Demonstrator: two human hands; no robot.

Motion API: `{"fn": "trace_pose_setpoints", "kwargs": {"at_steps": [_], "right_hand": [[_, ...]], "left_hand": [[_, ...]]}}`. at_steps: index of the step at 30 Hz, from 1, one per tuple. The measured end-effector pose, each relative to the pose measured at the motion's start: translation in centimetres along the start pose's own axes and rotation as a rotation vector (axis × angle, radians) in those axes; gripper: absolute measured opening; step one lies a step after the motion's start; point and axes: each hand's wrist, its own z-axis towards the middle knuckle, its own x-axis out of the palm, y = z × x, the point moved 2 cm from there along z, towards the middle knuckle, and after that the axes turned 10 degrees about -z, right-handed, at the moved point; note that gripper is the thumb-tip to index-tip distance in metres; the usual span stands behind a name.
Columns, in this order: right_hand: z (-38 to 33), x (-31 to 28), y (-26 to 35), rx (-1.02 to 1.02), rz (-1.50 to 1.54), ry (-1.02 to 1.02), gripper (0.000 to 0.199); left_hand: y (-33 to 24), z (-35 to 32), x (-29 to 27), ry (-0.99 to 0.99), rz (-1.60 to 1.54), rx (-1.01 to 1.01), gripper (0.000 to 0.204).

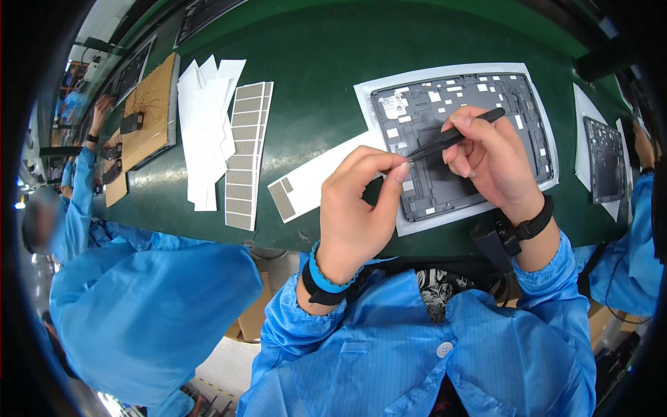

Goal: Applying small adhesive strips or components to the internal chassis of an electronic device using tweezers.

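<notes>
My right hand (497, 156) grips a pair of black tweezers (434, 145), their tips slanting down to the left. These tips meet the thumb and forefinger of my left hand (358, 201), which are pinched together. Whatever is between those fingertips is too small to make out. Both hands are above a dark tablet-like housing panel (424, 177) with many small white patches, partly hidden by my right hand. Under the panel lies a white sheet (367, 101). Left of it, a white backing strip (316, 174) carries grey adhesive pieces (282, 197) at its near end.
Further left on the green table (313, 83) are a sheet of grey stickers (243, 156) and a pile of white papers (208, 132). A brown board (153, 111) stands beyond them. Co-workers in blue sit on both sides; another dark panel (606, 160) lies at right.
</notes>
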Motion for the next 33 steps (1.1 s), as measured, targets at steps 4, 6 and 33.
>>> {"fn": "trace_pose_setpoints", "kwargs": {"at_steps": [4,6,33], "right_hand": [[0.0,0.0,0.1,0.003,-0.001,-0.022,0.022],[-0.1,0.0,0.2,0.02,-0.008,-0.012,0.023],[2.3,0.6,-1.4,-0.145,-0.387,-0.097,0.014]], "left_hand": [[0.4,0.1,-0.1,0.008,-0.069,-0.06,0.01],[0.4,0.1,0.0,0.013,-0.075,-0.068,0.01],[2.0,0.1,0.8,0.04,0.616,0.133,0.045]]}}
